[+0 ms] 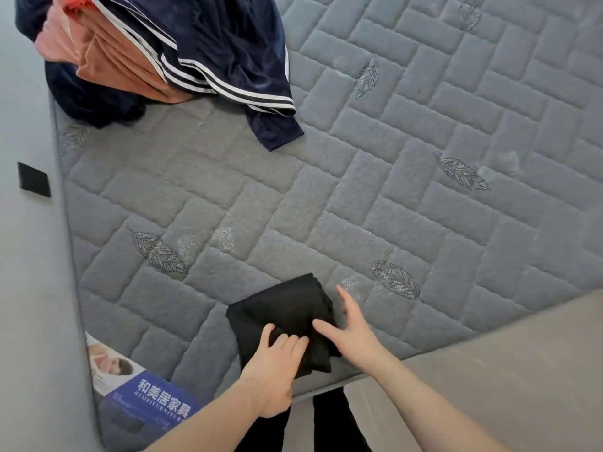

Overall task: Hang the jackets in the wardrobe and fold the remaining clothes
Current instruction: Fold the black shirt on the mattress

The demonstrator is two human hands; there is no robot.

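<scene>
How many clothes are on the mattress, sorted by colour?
Black: 1, the folded black garment under the left hand and right hand
Navy with white stripes: 1, the navy striped garment
Salmon-orange: 1, the orange garment
Plain dark navy: 1, the dark fleecy garment beneath the pile
Total: 4 that can be told apart; the pile may hide more.

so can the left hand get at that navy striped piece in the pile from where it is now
Probably not without a lean: the left hand rests on the folded black garment at the near edge, while the navy striped garment lies far across bare mattress. Nothing blocks the way.
</scene>
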